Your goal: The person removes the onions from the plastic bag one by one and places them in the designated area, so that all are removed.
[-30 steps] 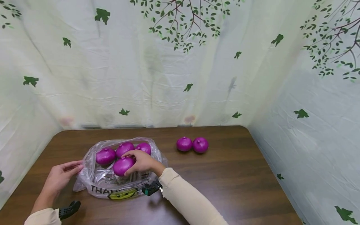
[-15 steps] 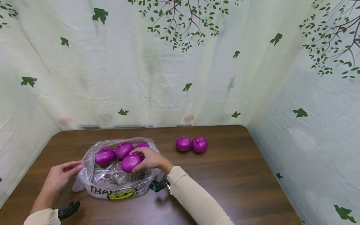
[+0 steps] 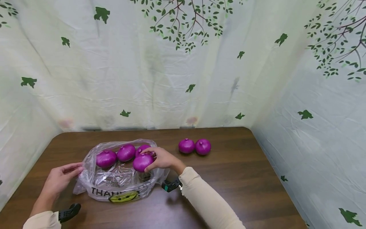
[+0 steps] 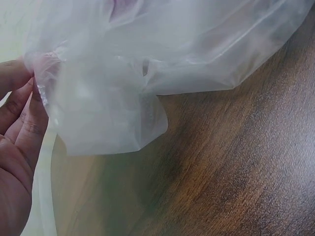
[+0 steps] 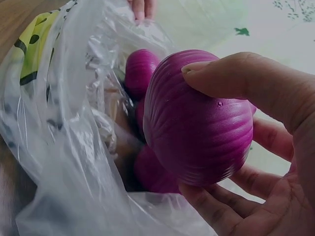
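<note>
A clear plastic bag [image 3: 98,187] printed with "THA" lettering and a yellow patch lies opened wide at the left of the table. Three purple onions [image 3: 106,158] sit inside along its far side. My right hand [image 3: 163,159] grips another purple onion [image 5: 199,123] between thumb and fingers, over the bag's right part; whether it touches the onion behind cannot be told. At the bag's left rim, my left hand [image 3: 58,179] pinches the plastic between thumb and fingers, as the left wrist view [image 4: 22,118] also shows.
Two more purple onions [image 3: 186,146] stand side by side on the brown wooden table [image 3: 228,184], toward the back and right of the bag. Behind and beside the table hangs a pale curtain [image 3: 154,79] with green leaf prints.
My right hand has carried the gripped onion right and slightly back, from the bag's middle to its right part. My left hand has stayed at the bag's left rim.
</note>
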The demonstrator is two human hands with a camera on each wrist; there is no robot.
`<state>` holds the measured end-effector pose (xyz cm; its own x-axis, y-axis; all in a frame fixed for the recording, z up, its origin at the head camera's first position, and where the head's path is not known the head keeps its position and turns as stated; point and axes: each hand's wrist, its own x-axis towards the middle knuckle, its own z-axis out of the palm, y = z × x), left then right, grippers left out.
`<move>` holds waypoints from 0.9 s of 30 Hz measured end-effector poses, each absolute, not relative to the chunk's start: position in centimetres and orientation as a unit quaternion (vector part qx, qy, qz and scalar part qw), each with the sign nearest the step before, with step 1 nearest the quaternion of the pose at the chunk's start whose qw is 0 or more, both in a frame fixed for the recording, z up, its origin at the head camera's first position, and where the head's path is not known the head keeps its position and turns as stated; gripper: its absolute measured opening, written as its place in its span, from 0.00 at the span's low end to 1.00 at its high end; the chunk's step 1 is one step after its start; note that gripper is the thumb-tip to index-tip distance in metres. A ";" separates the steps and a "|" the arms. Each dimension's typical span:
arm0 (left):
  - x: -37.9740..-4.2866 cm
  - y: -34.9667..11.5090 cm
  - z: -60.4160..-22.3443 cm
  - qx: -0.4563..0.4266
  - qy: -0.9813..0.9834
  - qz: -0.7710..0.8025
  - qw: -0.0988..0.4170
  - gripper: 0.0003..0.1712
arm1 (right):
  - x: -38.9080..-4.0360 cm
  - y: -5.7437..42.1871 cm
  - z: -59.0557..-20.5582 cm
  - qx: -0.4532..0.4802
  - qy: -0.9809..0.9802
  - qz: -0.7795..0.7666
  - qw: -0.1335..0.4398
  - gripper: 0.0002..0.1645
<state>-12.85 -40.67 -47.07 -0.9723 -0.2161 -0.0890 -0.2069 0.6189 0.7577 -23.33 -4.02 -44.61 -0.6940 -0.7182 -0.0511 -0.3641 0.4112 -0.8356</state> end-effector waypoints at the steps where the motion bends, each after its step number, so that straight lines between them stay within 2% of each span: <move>1: -12.8 -40.7 -47.1 0.118 -0.900 -0.420 0.006 0.36 | -23.4 -3.9 -44.6 -0.332 0.812 -0.433 0.209 0.39; 16: -13.1 -40.9 -47.0 0.130 -0.898 -0.420 -0.003 0.37 | -23.8 -1.8 -44.2 -0.314 0.788 -0.474 0.237 0.39; 27: -13.1 -40.7 -47.0 0.128 -0.899 -0.419 -0.012 0.37 | -24.4 0.9 -43.9 -0.304 0.793 -0.475 0.230 0.39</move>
